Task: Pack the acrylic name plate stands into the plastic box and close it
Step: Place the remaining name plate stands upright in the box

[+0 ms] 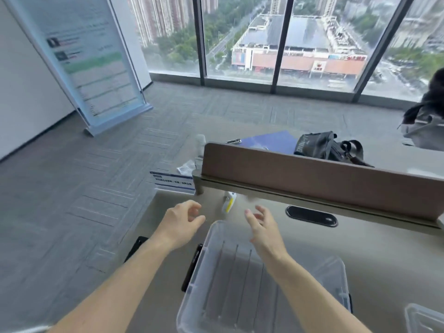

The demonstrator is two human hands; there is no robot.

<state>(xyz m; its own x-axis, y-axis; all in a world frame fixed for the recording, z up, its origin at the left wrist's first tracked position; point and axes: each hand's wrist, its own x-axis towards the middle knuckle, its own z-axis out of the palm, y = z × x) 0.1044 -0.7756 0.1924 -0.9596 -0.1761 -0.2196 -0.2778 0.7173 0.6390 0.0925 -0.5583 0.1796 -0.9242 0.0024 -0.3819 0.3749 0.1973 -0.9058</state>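
A clear plastic box (206, 260) stands open on the desk in front of me, with several clear acrylic plates standing side by side inside it (237, 280). My left hand (182, 219) hovers just beyond the box's far left corner, fingers curled apart and holding nothing. My right hand (262, 227) hovers over the box's far edge, fingers spread and empty. An acrylic name plate stand with a blue and white card (174, 180) rests at the desk's far left edge. A corner of a clear lid (425, 318) shows at the bottom right.
A brown desk divider (312, 174) runs across behind the hands. A small white and yellow item (229, 201) lies under it, near a black cable grommet (311, 216). Beyond the divider lie a black bag (329, 147), a blue folder (269, 140) and a person at far right (430, 111).
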